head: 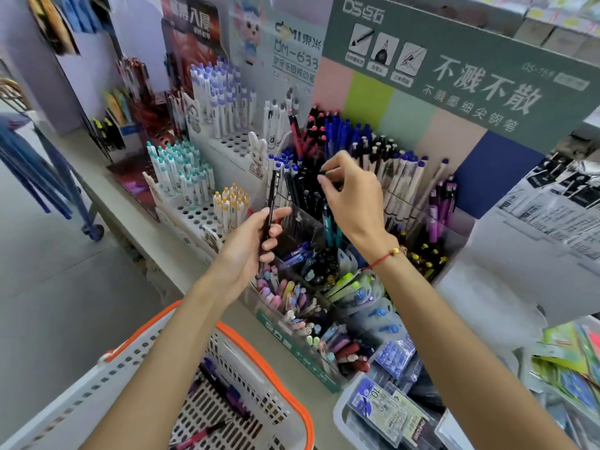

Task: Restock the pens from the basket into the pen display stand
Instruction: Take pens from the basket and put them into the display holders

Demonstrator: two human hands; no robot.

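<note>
We are standing at the pen display stand (pixel 354 228), its clear compartments filling twelve to two o'clock, with the white basket (pixel 227 368) sitting low at seven o'clock and a few pens lying flat inside. Our left hand (pixel 250 245) is gripping a black pen (pixel 270 209), long axis near upright and leaning slightly right at the top. Our right hand (pixel 350 196) is hovering over the black-pen compartment, fingertips pinching a cap there. The target compartment is lying just right of the held pen, nearer our right hand.
</note>
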